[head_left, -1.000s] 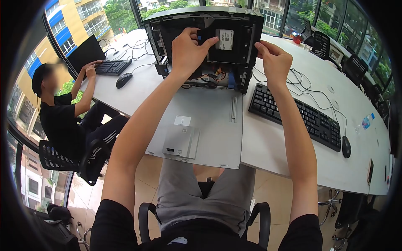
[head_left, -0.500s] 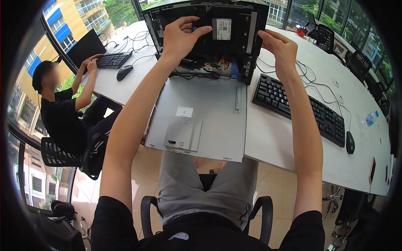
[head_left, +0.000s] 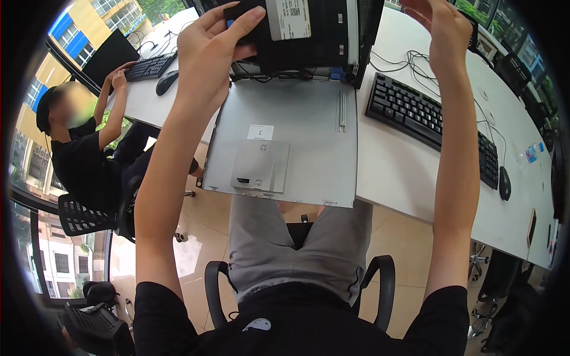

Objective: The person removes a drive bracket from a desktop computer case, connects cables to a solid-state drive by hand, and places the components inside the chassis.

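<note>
My left hand [head_left: 208, 53] grips the left edge of a flat black drive unit [head_left: 320, 29] with its thumb over the near face. That unit carries a white printed label [head_left: 289, 18] and lies across the front of an opened black computer case [head_left: 369, 41], partly cut off by the top of the view. A small blue piece shows between my fingers. My right hand [head_left: 446, 32] is raised to the right of the case, apart from it, fingers loosely bent with nothing visible in them. Below the case, a grey metal side panel [head_left: 309, 142] overhangs the table's front edge.
A black keyboard [head_left: 409, 113], cables [head_left: 409, 62], a mouse [head_left: 504, 183] and a plastic bottle [head_left: 532, 153] are on the white table [head_left: 392, 190]. At left, a seated person [head_left: 83, 136] uses another keyboard [head_left: 148, 66] beside a mouse [head_left: 167, 83].
My right hand has left the case's right edge and moved up and right. My left hand has closed on the drive unit's left edge, and the unit appears nearer. The view has shifted downward.
</note>
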